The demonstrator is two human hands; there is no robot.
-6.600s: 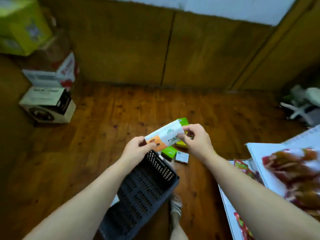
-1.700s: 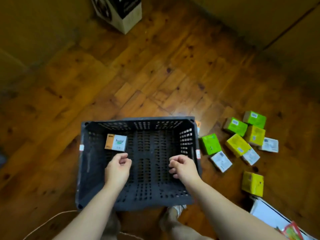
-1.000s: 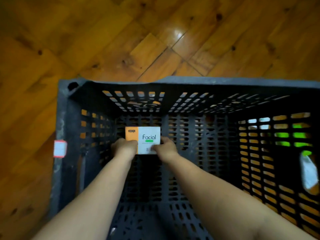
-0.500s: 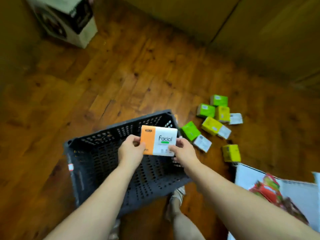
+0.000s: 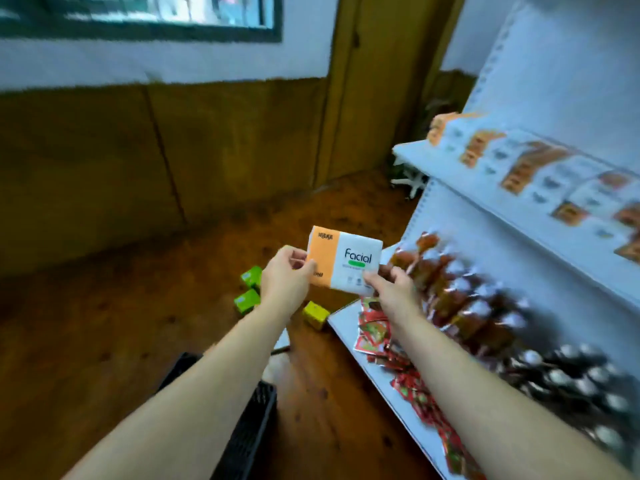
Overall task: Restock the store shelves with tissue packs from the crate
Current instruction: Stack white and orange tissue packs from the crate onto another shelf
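Note:
An orange-and-white tissue pack (image 5: 346,259) marked "Facial" is held up in front of me. My left hand (image 5: 285,282) grips its orange left end and my right hand (image 5: 391,287) pinches its lower right corner. The dark plastic crate (image 5: 251,434) stands on the floor below, mostly hidden by my left forearm. To the right rises a white shelf unit; its upper shelf (image 5: 450,188) carries several orange-and-white tissue packs (image 5: 526,168), blurred.
The lower shelf (image 5: 349,323) holds red snack packets (image 5: 450,292) and dark round-topped items (image 5: 571,375). Green and yellow small boxes (image 5: 249,299) lie on the wooden floor. A wood-panelled wall and door frame stand behind.
Both hands lifted the tissue pack out of the crate and raised it. My view swung up and to the right, from the crate to the shelves.

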